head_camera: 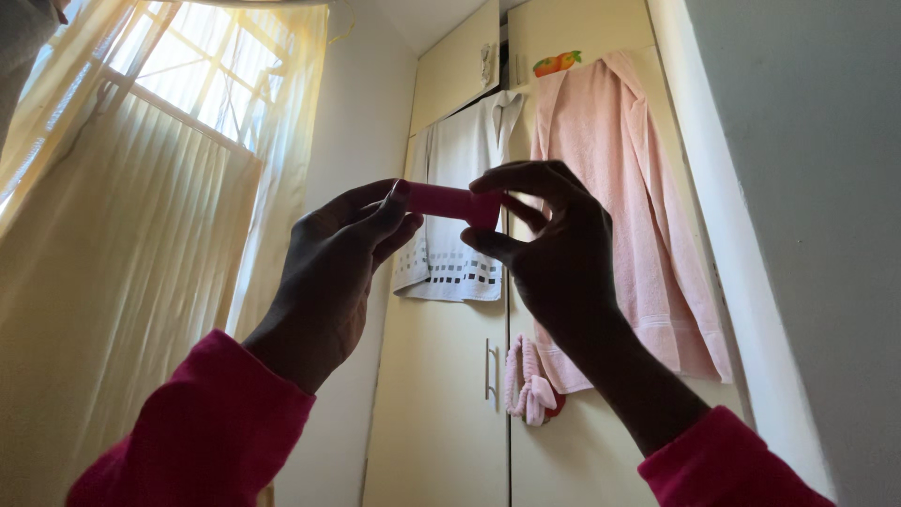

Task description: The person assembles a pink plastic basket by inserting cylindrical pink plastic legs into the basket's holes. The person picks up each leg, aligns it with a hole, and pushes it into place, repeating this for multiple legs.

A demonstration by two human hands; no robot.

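Before the wardrobe (441, 394), both hands' fingers (389, 211) pinch a small red strip (450, 201).

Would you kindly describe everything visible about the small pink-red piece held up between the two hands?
The pink-red piece is a small, flat, oblong strip, matte, perhaps cloth or tape; the material is unclear. It lies roughly level, raised before the cream wardrobe doors. The left hand pinches its left end with thumb and fingertips; the right hand grips its right end, where it looks folded or thicker. Nothing else touches it.

This is a bedroom in a home. Towels (610, 207) hang on a cream wardrobe (441, 404). Sheer curtains (122, 244) cover the window (206, 66).
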